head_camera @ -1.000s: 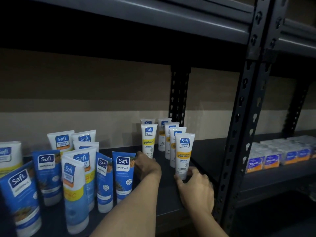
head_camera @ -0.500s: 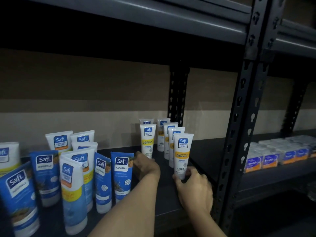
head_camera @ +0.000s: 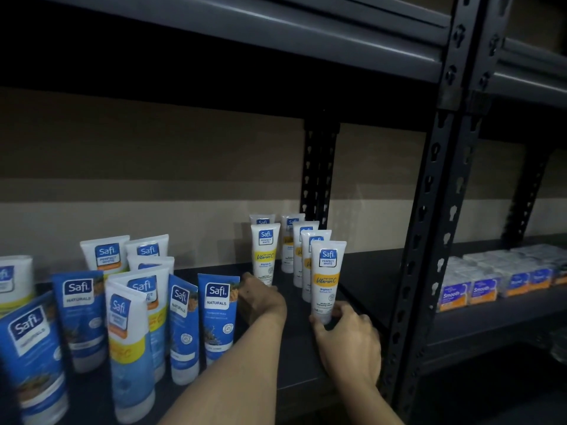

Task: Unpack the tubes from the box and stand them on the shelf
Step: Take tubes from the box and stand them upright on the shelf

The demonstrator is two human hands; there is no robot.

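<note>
Vitamin C tube (head_camera: 326, 280), white with a yellow band, stands upright on its cap on the shelf (head_camera: 294, 360), just ahead of the right hand (head_camera: 346, 335). That hand pinches its cap end, with the thumb on one side and curled fingers on the other. The left hand (head_camera: 260, 299) lies between a blue Safi Naturals tube (head_camera: 217, 317) and a second white tube (head_camera: 265, 253). Its fingers are hidden, so I cannot tell its hold. Such a tube is probably light, soft-walled and easily tipped, so the stiff cap looks the best place to grip. Compared with a second ago, the right hand has closed in round the cap, while the tube and left hand have barely shifted.
</note>
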